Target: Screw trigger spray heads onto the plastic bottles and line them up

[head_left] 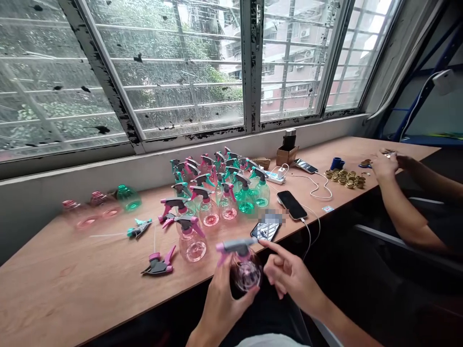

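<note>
My left hand (226, 296) is wrapped round a pink-tinted spray bottle (249, 275) just off the table's front edge. Its grey and pink trigger head (237, 246) points its nozzle to the right. The stretched index finger of my right hand (289, 272) reaches the nozzle tip; the other fingers are loosely bent and hold nothing. Behind the held bottle stands a pink spray bottle (193, 246) with its head on. A loose pink and grey spray head (158, 264) and a teal and grey one (139, 228) lie to the left.
Several pink and green spray bottles (210, 212) stand grouped on the table (72, 270). Headless pink bottles (105, 204) and a green one (128, 197) are at the left. Phones (292, 206), cables and a power strip (275, 177) lie right. A co-worker's hands (385, 164) are near gold-coloured pieces (347, 178).
</note>
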{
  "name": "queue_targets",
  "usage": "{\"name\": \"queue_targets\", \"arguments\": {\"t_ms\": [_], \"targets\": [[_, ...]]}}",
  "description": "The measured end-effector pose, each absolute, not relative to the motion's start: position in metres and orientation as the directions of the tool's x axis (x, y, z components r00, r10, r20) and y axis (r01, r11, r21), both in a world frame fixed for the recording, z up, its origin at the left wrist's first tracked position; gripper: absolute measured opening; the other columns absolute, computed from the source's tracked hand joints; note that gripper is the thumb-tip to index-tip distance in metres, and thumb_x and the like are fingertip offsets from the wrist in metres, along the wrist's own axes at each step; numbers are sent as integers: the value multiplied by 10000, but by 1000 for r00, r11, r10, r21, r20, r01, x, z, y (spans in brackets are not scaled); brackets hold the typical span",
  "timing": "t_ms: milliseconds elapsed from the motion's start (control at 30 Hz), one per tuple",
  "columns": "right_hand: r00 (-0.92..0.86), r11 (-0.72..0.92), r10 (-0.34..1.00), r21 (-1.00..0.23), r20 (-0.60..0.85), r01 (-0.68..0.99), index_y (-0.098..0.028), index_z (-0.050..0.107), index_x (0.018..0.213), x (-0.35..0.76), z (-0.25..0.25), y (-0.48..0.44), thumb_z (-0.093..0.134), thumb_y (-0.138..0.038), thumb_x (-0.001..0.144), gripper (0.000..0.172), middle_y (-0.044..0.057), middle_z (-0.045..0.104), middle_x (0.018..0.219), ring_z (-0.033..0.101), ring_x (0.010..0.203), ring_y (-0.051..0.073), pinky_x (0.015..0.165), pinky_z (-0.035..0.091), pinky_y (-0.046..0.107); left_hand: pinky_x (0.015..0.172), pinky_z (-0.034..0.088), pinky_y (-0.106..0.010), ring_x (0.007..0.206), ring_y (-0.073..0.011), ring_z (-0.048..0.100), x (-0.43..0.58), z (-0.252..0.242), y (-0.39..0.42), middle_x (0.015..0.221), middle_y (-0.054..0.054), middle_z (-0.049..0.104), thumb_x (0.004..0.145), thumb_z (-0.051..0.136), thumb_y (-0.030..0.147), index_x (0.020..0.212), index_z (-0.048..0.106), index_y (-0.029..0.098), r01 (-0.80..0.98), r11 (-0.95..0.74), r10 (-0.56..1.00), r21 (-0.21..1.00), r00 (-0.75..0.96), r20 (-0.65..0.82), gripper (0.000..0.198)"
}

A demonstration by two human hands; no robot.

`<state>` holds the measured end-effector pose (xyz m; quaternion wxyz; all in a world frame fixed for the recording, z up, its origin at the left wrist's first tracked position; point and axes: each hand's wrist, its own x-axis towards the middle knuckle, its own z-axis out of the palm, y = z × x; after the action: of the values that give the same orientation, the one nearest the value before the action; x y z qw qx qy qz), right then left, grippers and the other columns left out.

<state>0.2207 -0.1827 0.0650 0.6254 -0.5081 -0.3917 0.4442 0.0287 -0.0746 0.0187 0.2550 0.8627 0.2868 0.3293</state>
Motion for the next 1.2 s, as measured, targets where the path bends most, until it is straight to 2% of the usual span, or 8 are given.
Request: {"name": "queue_targets", "arguments": {"t_ms": [200,367,567,733,833,933,1033,1200], "targets": [[435,-70,887,-976,-156,-207,-41,446,1576,261,44,-166,780,-698,800,1070,-32,660,649,354,342,61,314,301,194,1254,427,-639,1547,-405,471,69,32,-30,1594,-233,516,932,702,511,1635,333,210,411,-567,800,714,480,359,849],[6,-266,964,-964,-265,34,-79,650,1416,228,12,-190,679,-617,945,716,59,765,752,466,400,78,410,319,213,1294,345,-671,1624,-444,334,92,17,-6,1679,-319,369,980,622,496,1674,201,117,439,-482,862,759,395,318,896],[213,-99,977,-923,-19,371,-155,736,1300,238,7,-186,617,-559,1011,511,42,757,794,636,617,173,600,479,287,1369,219,-621,1693,-382,21,75,4,-40,1792,-292,7,917,727,554,1704,-119,146,433,-393,876,811,444,187,1226],[118,-42,993,-888,13,458,-174,679,1426,238,12,-178,591,-491,1044,505,34,777,801,698,691,198,710,522,307,1300,438,-539,1618,-308,399,-18,8,-87,1738,-116,393,955,701,435,1680,288,344,391,-545,722,742,669,178,840],[-205,-30,970,-902,-130,431,-200,678,1455,213,8,-178,654,-435,1017,497,31,820,837,742,710,199,711,544,284,1054,645,-448,1158,-275,772,-85,25,-65,1294,-96,770,932,686,534,1323,674,287,469,-484,869,739,354,345,462],[-407,136,908,-848,-101,513,-215,709,1422,175,14,-167,742,-383,969,485,40,839,904,785,794,228,779,578,297,1020,633,-474,1079,-271,750,-140,56,1,1301,-158,723,961,604,596,1237,655,175,553,-339,926,761,55,373,506],[-472,417,871,-712,135,565,-164,667,1446,128,32,-133,716,-362,1000,490,114,812,1143,777,1052,279,918,609,346,1021,618,-474,1147,-245,713,-168,89,88,1328,-137,690,1018,630,453,1322,619,141,614,-187,927,766,-148,345,436],[-474,625,778,-430,413,651,-83,516,1541,42,45,-44,655,-337,1046,574,263,419,1681,438,1555,371,1270,404,525,1076,591,-503,1246,-261,667,-157,119,222,1404,-118,646,995,704,401,1365,630,166,719,-105,914,687,-203,352,444]]}}
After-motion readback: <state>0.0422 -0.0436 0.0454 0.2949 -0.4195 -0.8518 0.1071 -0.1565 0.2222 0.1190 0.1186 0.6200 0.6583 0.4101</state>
